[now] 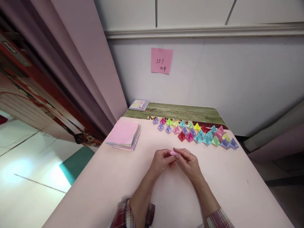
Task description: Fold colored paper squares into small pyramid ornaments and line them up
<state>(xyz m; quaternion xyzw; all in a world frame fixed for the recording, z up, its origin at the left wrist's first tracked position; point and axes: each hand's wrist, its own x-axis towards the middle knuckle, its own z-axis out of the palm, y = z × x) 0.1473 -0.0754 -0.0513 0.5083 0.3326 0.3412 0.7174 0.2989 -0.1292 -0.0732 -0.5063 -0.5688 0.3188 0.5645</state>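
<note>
My left hand (161, 161) and my right hand (188, 162) meet at the middle of the pale pink table (114, 186), fingers pinched together on a small folded pink paper piece (174, 153). Both hands are closed on it, and most of the piece is hidden by my fingers. Just beyond my hands lie several folded paper shapes (197, 133) in many colours, set in rows. A stack of coloured square paper sheets (123, 135), pink on top, rests to the left of my hands.
A small printed paper pack (139, 104) lies on a green wood-grain surface (185, 112) behind the table. A pink note (161, 60) sticks to the white wall. A curtain (95, 69) hangs at the left; the table's left edge drops to tiled floor.
</note>
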